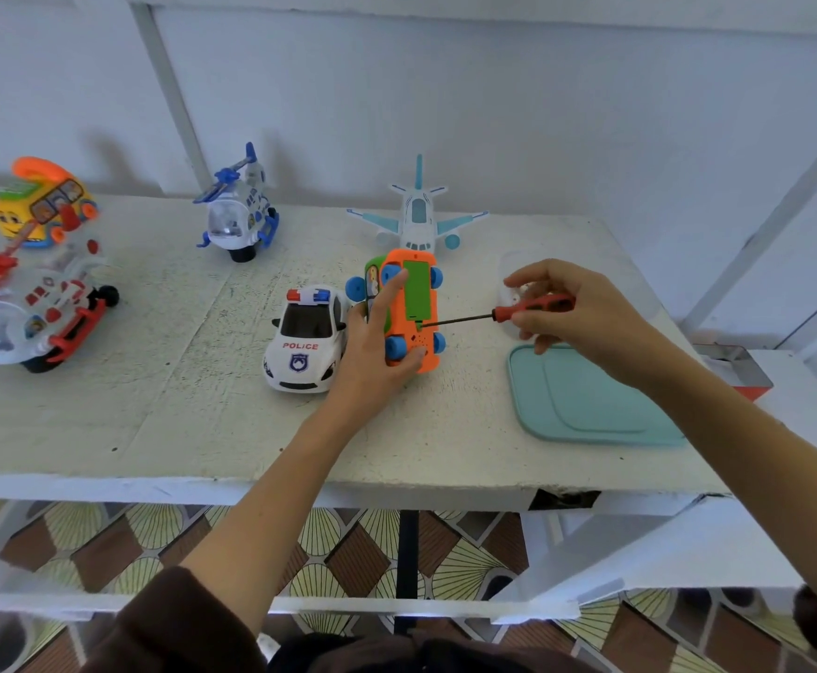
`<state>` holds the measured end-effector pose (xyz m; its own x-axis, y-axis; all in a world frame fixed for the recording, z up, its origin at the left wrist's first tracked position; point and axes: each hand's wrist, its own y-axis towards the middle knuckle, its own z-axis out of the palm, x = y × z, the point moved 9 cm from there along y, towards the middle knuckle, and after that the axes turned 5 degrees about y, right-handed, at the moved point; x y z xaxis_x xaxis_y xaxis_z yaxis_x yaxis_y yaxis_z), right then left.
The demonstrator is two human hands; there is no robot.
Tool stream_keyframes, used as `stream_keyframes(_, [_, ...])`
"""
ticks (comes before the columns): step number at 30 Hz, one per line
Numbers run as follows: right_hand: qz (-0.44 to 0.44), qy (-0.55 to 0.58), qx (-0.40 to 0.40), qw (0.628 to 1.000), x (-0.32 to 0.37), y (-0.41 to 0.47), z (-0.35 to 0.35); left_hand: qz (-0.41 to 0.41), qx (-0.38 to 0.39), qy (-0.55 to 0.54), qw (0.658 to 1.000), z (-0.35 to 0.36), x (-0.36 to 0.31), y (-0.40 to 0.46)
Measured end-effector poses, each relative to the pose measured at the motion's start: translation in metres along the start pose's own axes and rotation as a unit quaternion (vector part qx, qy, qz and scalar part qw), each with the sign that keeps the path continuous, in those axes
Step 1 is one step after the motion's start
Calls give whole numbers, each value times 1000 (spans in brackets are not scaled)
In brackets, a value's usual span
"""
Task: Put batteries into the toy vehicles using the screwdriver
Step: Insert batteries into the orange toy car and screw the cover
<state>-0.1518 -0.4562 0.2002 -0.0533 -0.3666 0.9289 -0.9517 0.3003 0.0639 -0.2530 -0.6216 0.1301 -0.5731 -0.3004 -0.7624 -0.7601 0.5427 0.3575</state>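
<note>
1. Now the orange toy car (408,310) stands on its side a little right of the middle of the frame, on the white tabletop (163,381), with its underside turned to the right and its green battery cover (416,290) showing.
2. The left hand (377,342) holds this car: the thumb lies at its lower end, and one finger is stretched up along the body toward an upper blue wheel.
3. The right hand (576,308), to the right of the middle, pinches the red handle of the screwdriver (493,314); the dark shaft lies almost level, and its tip meets the lower end of the green cover, where I judge the screw sits.
4. The car looks like hollow hard plastic, so probably light and smooth. It may slide or tip under the push of the screwdriver; bracing both ends of the body, not the wheels that turn, seems the safer hold.
5. The screwdriver is thin and stiff. The tip could slip out of a small screw, so a straight, gentle pressure seems wise.
6. A white police car (304,340) is just left of the left hand. A turquoise tray (590,400) lies at lower right, and a clear container (518,269) stands behind the right hand; its content I cannot tell.
7. A toy airplane (418,218) and a blue toy helicopter (239,211) wait further up.
</note>
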Motion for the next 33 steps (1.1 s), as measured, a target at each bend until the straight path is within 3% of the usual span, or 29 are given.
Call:
stream_keyframes(4, [42, -3, 9, 999, -8, 1, 5, -8, 7, -3, 1000, 0, 1, 0])
stream_keyframes(8, [-14, -38, -3, 999, 1, 1, 2, -3, 5, -3, 1000, 0, 1, -1])
stream_keyframes(15, [7, -43, 7, 999, 0, 2, 10, -7, 10, -3, 1000, 0, 0, -1])
stream_keyframes(20, [-64, -136, 6, 989, 13, 5, 6, -10, 20, -3, 1000, 3, 1, -1])
stream_keyframes(24, [-104, -265, 35, 958, 24, 6, 12, -4, 25, 7, 1000, 3, 0, -1])
stream_keyframes(29, [-54, -254, 76, 963, 20, 6, 17, -8, 34, 1, 999, 4, 0, 0])
stream_keyframes(33, [-135, -307, 77, 939, 30, 4, 20, -3, 27, 6, 1000, 3, -1, 0])
